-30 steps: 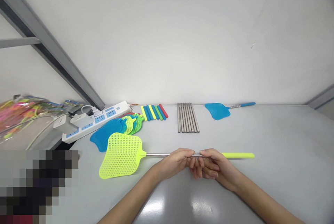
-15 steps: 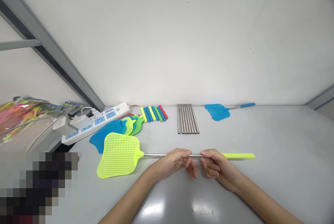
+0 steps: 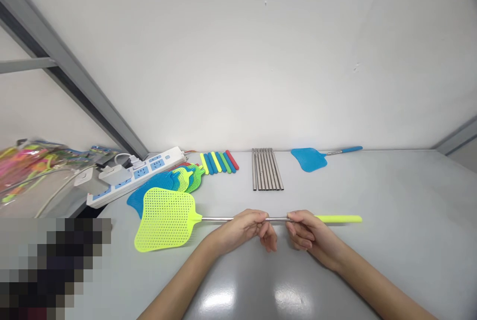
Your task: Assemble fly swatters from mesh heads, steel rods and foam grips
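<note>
A yellow fly swatter (image 3: 167, 219) with a perforated head, thin metal rod and yellow grip lies level across my two hands, its head to the left. My left hand (image 3: 248, 230) pinches the metal rod between thumb and fingers, left of the middle. On the right, my right hand (image 3: 311, 235) pinches the rod close to the yellow grip (image 3: 339, 219). A short length of bare rod shows between the hands. Curled fingers of both hands hang below the rod.
On the grey table (image 3: 391, 240), blue, yellow and green swatter heads (image 3: 152, 186) overlap beside a white power strip (image 3: 137, 176). Several coloured grips (image 3: 219, 162), a row of metal tubes (image 3: 266, 170) and a blue swatter (image 3: 309, 159) lie along the wall. Plastic-wrapped items (image 3: 37, 161) are at far left.
My left hand has shifted slightly left with the swatter's head, so more bare rod shows between my hands. My right hand stays near the grip.
</note>
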Demonstrator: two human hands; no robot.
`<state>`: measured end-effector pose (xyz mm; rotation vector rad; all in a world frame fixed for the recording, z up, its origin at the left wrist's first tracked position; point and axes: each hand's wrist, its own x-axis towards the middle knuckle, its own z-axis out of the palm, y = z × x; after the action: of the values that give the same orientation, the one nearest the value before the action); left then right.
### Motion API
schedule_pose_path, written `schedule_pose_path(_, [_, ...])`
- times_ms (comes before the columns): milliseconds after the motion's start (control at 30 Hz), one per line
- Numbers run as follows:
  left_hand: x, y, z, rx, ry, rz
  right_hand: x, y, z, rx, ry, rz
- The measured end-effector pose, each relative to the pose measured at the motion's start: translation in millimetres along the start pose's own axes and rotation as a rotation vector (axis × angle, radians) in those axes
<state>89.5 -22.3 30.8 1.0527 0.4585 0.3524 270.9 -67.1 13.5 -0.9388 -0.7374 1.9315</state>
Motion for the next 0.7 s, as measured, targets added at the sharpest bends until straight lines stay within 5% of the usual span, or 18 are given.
schedule_pose_path(700, [-7.1, 7.1, -5.6, 0.057, 0.021, -0.001, -0.4, -5.3, -4.2, -0.047, 0.035, 0.005])
